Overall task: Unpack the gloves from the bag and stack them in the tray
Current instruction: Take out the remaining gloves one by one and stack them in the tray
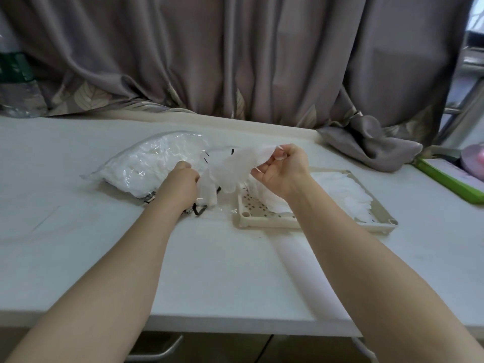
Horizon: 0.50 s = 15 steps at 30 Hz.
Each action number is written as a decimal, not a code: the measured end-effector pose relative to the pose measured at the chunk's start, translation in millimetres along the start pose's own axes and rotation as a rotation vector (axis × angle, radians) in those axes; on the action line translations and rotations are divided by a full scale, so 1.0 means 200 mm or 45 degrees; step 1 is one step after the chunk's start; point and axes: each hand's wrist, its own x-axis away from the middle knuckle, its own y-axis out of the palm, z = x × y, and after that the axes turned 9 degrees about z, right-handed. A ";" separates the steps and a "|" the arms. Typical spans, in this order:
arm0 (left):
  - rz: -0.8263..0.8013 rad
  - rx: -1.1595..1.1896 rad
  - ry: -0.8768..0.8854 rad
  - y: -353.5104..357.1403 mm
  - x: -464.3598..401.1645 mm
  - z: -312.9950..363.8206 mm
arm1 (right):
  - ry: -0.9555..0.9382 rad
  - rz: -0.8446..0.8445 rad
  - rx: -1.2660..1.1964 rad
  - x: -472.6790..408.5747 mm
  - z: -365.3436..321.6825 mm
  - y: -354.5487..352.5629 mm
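On a white worktop (78,231), a clear bag (146,163) of gloves lies left. The left hand (180,182) grips its open end. The right hand (282,169) pinches a translucent glove (233,166), raised between bag and tray (264,221), where stacked gloves (340,197) lie right.

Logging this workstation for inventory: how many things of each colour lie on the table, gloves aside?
Clear: 1, plastic bag of gloves
Beige: 1, perforated tray
Green: 1, board
Pink: 1, round object, partly cut off
Total: 4
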 end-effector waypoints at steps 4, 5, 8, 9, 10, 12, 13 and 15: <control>0.355 0.232 0.317 -0.06 0.06 0.17 | -0.032 -0.073 -0.085 0.04 -0.05 -0.03; 0.360 0.324 0.440 -0.06 0.10 0.24 | -0.043 -0.082 -0.111 0.05 -0.06 -0.04; 0.136 0.482 0.566 -0.04 0.20 0.37 | -0.072 -0.041 -0.193 0.07 -0.11 -0.06; 0.070 0.502 0.537 -0.03 0.22 0.39 | -0.073 -0.035 -0.202 0.07 -0.11 -0.06; 0.052 0.497 0.518 -0.01 0.23 0.41 | -0.076 -0.042 -0.238 0.09 -0.13 -0.07; 0.060 0.494 0.539 -0.01 0.24 0.44 | -0.068 -0.107 -0.322 0.11 -0.16 -0.09; 0.043 0.488 0.583 -0.01 0.25 0.44 | -0.059 -0.145 -0.313 0.13 -0.17 -0.10; 0.050 0.352 0.708 0.00 0.28 0.47 | -0.049 -0.235 -0.270 0.16 -0.19 -0.13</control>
